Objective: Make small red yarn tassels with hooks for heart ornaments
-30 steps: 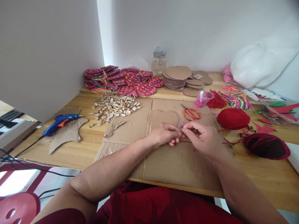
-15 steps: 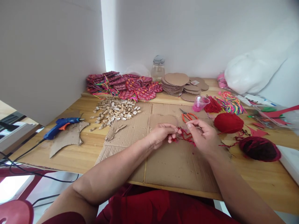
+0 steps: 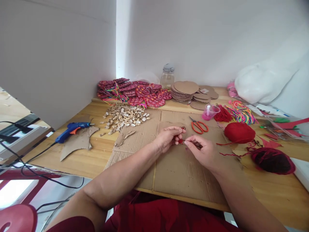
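A small white label (image 3: 204,91) is carried by one of the cardboard cutouts (image 3: 211,92) at about one o'clock from the hands, twelve o'clock being taken as straight away from the wearer; its print is too small to be read. Compared with half a second earlier, the yarn that was strung loosely between the hands has been drawn in to a short length, and the hands have been brought closer together. The scissors (image 3: 199,125), then partly met by the right hand in the view, are now seen whole at one o'clock. The view itself has been shifted a little.

The red yarn (image 3: 180,141) is gripped by the left hand (image 3: 172,137) in curled fingers, its bulk lying at the fingertips, toward three o'clock of the palm. A dark curl of strand (image 3: 183,128) is seen just above that forefinger. The right hand (image 3: 196,145) is closed, its thumb and forefinger being pinched on the yarn, which lies at ten o'clock from its knuckles. Both hands are held over a cardboard sheet (image 3: 183,174).

At about three o'clock a red yarn ball (image 3: 239,132) and a maroon yarn ball (image 3: 272,161) are placed, with loose ends trailed toward the right wrist. A plastic cup (image 3: 210,112) with pink contents is set between one and two o'clock. Peanut shells (image 3: 131,116) are heaped at ten o'clock, and a blue glue gun (image 3: 72,131) is laid at nine, on a cardboard scrap (image 3: 78,145)
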### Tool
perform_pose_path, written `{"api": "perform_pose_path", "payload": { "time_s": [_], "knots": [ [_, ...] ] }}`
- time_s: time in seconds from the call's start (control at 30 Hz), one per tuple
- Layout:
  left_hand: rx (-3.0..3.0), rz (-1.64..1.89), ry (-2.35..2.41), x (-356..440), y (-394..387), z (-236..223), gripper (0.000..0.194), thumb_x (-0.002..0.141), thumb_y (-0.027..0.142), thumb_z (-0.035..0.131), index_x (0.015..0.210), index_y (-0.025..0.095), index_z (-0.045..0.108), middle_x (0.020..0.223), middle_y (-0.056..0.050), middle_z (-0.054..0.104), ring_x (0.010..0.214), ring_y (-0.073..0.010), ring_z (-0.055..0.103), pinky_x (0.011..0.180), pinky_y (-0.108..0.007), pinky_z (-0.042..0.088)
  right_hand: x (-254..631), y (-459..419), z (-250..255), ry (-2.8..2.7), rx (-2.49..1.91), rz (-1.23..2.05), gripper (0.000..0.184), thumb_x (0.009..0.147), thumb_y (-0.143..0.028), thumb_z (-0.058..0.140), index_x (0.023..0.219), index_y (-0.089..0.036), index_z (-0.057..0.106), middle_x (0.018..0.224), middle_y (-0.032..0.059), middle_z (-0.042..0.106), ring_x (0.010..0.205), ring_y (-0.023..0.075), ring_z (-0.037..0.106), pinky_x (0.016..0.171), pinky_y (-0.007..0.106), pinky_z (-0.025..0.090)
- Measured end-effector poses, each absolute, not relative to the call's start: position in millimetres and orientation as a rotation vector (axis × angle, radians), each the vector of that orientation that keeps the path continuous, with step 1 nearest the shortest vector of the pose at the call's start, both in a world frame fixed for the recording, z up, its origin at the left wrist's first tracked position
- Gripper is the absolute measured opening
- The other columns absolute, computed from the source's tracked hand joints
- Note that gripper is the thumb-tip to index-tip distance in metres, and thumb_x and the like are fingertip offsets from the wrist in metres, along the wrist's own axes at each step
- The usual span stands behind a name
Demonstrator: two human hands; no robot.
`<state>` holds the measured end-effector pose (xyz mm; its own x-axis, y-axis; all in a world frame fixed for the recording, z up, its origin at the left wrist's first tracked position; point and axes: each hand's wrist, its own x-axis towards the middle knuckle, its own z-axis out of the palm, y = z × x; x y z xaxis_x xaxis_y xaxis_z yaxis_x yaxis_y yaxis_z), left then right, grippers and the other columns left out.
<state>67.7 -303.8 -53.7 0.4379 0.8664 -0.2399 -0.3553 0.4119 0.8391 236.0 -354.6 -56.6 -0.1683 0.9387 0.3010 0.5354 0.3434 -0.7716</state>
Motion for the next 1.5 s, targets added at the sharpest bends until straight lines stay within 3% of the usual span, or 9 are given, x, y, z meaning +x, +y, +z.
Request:
{"api": "perform_pose_path", "payload": {
  "time_s": [0.6, 0.83, 0.97, 1.13, 1.37, 1.5],
  "knots": [
    [1.058, 0.871, 0.972, 72.1, -310.2, -48.5, 0.011, 0.081, 0.018, 0.061, 0.079, 0.009, 0.068, 0.053, 0.002, 0.054, 0.045, -0.0049, 0.045, 0.045, -0.017, 0.036, 233.4, -360.7, -50.5, -1.907, -1.246, 0.302, 0.005, 0.086, -0.020, 0.064, 0.083, -0.022, 0.067, 0.071, -0.0003, 0.068, 0.060, 0.0130, 0.062, 0.059, 0.025, 0.048],
    [1.190, 0.736, 1.020, 70.3, -308.6, -53.6, 0.012, 0.078, 0.023, 0.063, 0.079, 0.012, 0.069, 0.058, 0.003, 0.057, 0.049, -0.0053, 0.048, 0.050, -0.018, 0.040, 240.5, -357.2, -52.8, -1.939, -1.244, 0.156, 0.006, 0.089, -0.021, 0.063, 0.088, -0.021, 0.068, 0.078, 0.0013, 0.068, 0.064, 0.0129, 0.061, 0.060, 0.025, 0.046],
    [1.499, 0.743, 1.126, 65.2, -307.2, -55.3, 0.020, 0.080, 0.029, 0.062, 0.085, 0.014, 0.074, 0.070, 0.000, 0.067, 0.060, -0.0082, 0.056, 0.059, -0.019, 0.044, 245.2, -354.5, -55.1, -1.976, -1.237, 0.103, 0.007, 0.090, -0.021, 0.062, 0.092, -0.021, 0.068, 0.083, 0.0023, 0.068, 0.070, 0.0136, 0.063, 0.065, 0.026, 0.046],
    [1.923, 0.797, 1.203, 60.1, -306.4, -51.9, 0.022, 0.084, 0.025, 0.056, 0.086, 0.018, 0.076, 0.085, -0.003, 0.074, 0.079, -0.0134, 0.065, 0.075, -0.023, 0.047, 249.8, -353.9, -55.3, -2.060, -1.280, 0.146, 0.007, 0.092, -0.023, 0.060, 0.088, -0.021, 0.065, 0.084, 0.0019, 0.065, 0.072, 0.0143, 0.062, 0.067, 0.027, 0.046],
    [2.354, 0.583, 1.137, 56.4, -312.3, -44.7, 0.025, 0.084, 0.016, 0.050, 0.084, 0.017, 0.075, 0.084, -0.007, 0.073, 0.079, -0.0174, 0.064, 0.074, -0.026, 0.045, 243.2, -357.1, -53.1, -2.129, -1.151, 0.215, 0.010, 0.093, -0.021, 0.057, 0.085, -0.021, 0.064, 0.082, 0.0027, 0.064, 0.072, 0.0145, 0.059, 0.066, 0.028, 0.045],
    [2.223, 0.463, 0.856, 54.2, -312.3, -45.5, 0.025, 0.082, 0.012, 0.050, 0.083, 0.016, 0.074, 0.082, -0.005, 0.072, 0.078, -0.0147, 0.063, 0.073, -0.024, 0.044, 238.4, -358.0, -46.1, -1.989, -1.149, 0.343, 0.012, 0.092, -0.024, 0.058, 0.082, -0.021, 0.065, 0.077, 0.0030, 0.065, 0.070, 0.0150, 0.061, 0.065, 0.029, 0.048]
  ]
}}
